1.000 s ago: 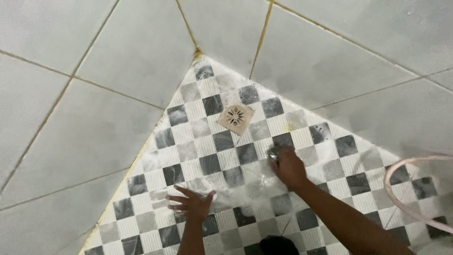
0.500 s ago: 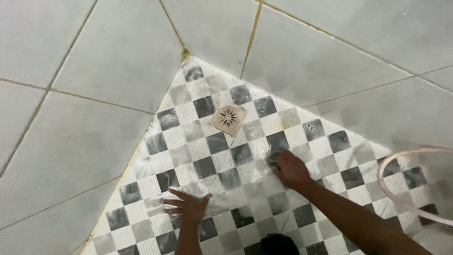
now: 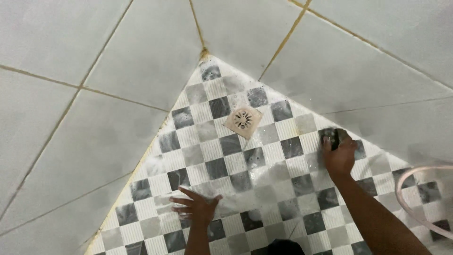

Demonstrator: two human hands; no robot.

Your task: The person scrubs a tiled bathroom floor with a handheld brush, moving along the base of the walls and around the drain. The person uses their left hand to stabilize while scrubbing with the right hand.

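- Right hand (image 3: 339,158): fingers curled around a dark scrubbing pad (image 3: 334,137), pressing it onto the soapy checkered floor (image 3: 264,189), close to the right-hand wall tiles (image 3: 368,80).
- Left hand (image 3: 198,207): flat on the wet floor, fingers spread, grasping nothing.
- Square floor drain (image 3: 243,120): between the corner and the hands, apart from both.
- Pale hose (image 3: 415,208): looped at the right edge.

Right hand (image 3: 339,158) presses a dark scrubber (image 3: 334,137) on soapy checkered floor (image 3: 264,189).

Dark scrub pad (image 3: 336,137) on soapy checkered floor (image 3: 226,160)
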